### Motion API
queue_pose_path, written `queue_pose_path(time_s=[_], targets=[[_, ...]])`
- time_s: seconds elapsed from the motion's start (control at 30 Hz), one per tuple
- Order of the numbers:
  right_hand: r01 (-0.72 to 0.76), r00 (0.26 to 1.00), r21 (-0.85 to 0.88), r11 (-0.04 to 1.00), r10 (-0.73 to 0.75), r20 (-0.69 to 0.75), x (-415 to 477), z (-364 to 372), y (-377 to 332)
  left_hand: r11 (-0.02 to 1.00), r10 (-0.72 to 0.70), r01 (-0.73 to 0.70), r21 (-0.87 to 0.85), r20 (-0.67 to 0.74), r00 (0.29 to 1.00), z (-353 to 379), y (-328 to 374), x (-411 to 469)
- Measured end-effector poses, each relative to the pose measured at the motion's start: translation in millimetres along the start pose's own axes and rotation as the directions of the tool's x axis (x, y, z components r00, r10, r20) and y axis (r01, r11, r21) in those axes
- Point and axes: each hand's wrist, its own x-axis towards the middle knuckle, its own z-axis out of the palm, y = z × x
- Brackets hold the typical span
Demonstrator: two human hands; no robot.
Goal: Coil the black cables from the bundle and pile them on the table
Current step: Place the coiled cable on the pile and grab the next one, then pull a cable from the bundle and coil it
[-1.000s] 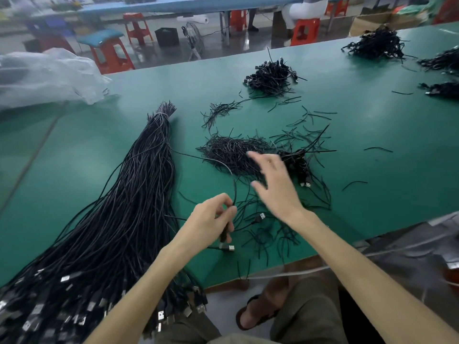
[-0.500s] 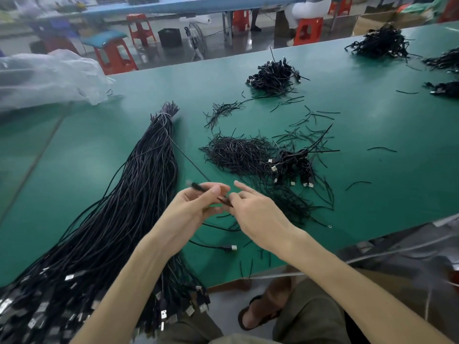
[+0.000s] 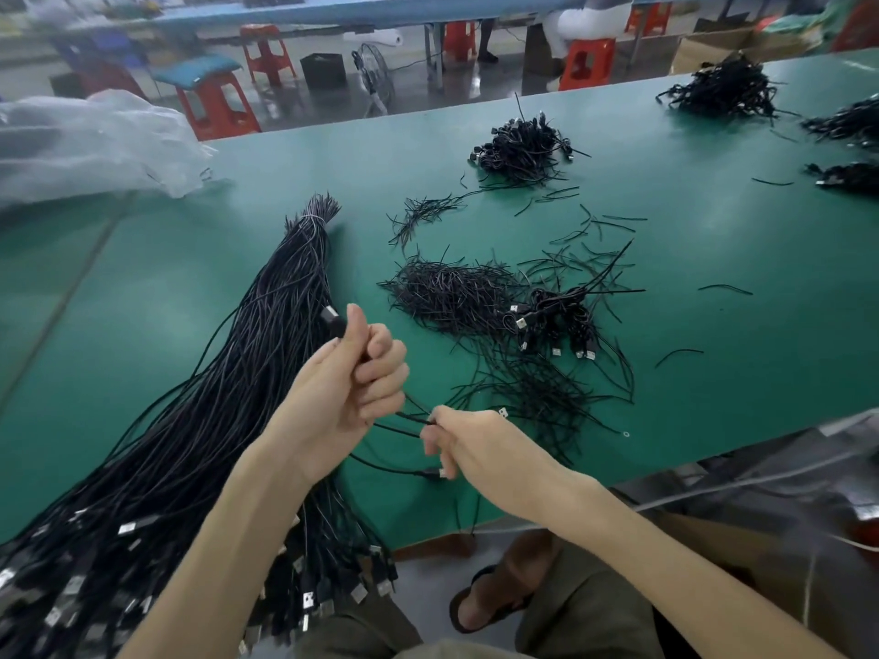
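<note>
A long bundle of black cables (image 3: 200, 420) lies on the green table (image 3: 713, 325), tied at its far end, plugs hanging over the near edge. My left hand (image 3: 352, 378) grips one black cable (image 3: 404, 418) in a fist above the bundle's right side, a plug end sticking out above the thumb. My right hand (image 3: 471, 444) pinches the same cable lower and to the right, near the table's front edge. A small pile of coiled cables (image 3: 561, 321) with USB plugs lies right of centre.
A heap of black twist ties (image 3: 452, 292) sits beside the coiled pile, loose ties scattered around. More cable piles (image 3: 523, 145) lie further back and at the far right (image 3: 723, 88). A clear plastic bag (image 3: 90, 145) lies far left. Stools stand beyond the table.
My left hand has risen and closed into a fist on the cable. My right hand has dropped toward the table's front edge, drawing the cable out between the two hands.
</note>
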Motion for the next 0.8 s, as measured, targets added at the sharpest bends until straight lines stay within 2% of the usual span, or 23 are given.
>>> queue_pose_path(time_s=[0.03, 0.1, 0.2, 0.27, 0.3, 0.37, 0.4, 0.43, 0.47, 0.53, 0.6, 0.67, 0.73, 0.8], targets=[[-0.050, 0.999, 0.086, 0.995, 0.051, -0.006, 1.7, -1.0, 1.4, 0.999, -0.016, 0.016, 0.028, 0.001, 1.000, 0.2, -0.8, 0.7], [-0.074, 0.997, 0.151, 0.986, 0.079, -0.023, 4.9, -2.5, 3.1, 0.999, -0.014, 0.012, 0.053, 0.034, 0.999, 1.0, -3.1, 0.1], [-0.098, 0.994, 0.248, 0.964, 0.105, -0.016, 9.9, -9.1, 7.4, 0.997, 0.012, -0.022, 0.069, 0.143, 0.990, 0.6, -2.1, -3.7], [-0.098, 0.994, 0.250, 0.963, 0.107, -0.024, 12.9, -18.0, 10.7, 0.975, -0.002, -0.055, 0.214, 0.254, 0.967, -3.6, 2.7, -9.3], [-0.093, 0.995, 0.238, 0.967, 0.100, -0.018, 14.8, -22.8, 11.9, 0.939, -0.057, -0.059, 0.340, 0.321, 0.945, -5.1, 5.9, -12.4], [-0.100, 0.995, 0.184, 0.978, 0.099, 0.015, 19.9, -31.4, 12.6, 0.756, -0.279, -0.062, 0.652, 0.406, 0.870, -7.8, 8.6, -15.6], [-0.108, 0.994, 0.173, 0.979, 0.104, 0.033, 22.1, -34.5, 12.7, 0.640, -0.392, -0.061, 0.766, 0.394, 0.831, -8.8, 6.9, -15.7], [-0.112, 0.993, 0.185, 0.976, 0.106, 0.044, 24.1, -36.8, 12.5, 0.541, -0.458, -0.044, 0.840, 0.338, 0.822, -10.3, 2.1, -13.8], [-0.110, 0.994, 0.209, 0.972, 0.104, 0.044, 25.6, -38.3, 11.6, 0.465, -0.464, -0.018, 0.885, 0.261, 0.846, -10.6, -3.6, -12.0], [-0.083, 0.996, 0.286, 0.955, 0.088, -0.002, 27.3, -38.3, 8.4, 0.352, -0.322, -0.002, 0.936, 0.123, 0.939, -12.1, -16.0, -7.4], [-0.011, 0.994, 0.366, 0.930, 0.051, -0.099, 27.5, -35.0, 4.4, 0.383, -0.131, -0.044, 0.923, 0.101, 0.986, -14.1, -23.5, -3.1], [0.064, 0.985, 0.438, 0.897, 0.014, -0.172, 27.5, -28.1, -0.6, 0.544, -0.026, -0.044, 0.838, 0.070, 0.997, -15.1, -27.4, 0.3], [0.108, 0.980, 0.515, 0.851, -0.004, -0.199, 28.1, -14.7, -5.4, 0.747, 0.009, -0.040, 0.663, 0.050, 0.999, -15.7, -30.8, 2.1], [0.102, 0.984, 0.552, 0.828, -0.002, -0.179, 28.1, 2.2, -5.5, 0.873, 0.067, -0.090, 0.478, 0.065, 0.996, -9.2, -32.3, 3.2]])
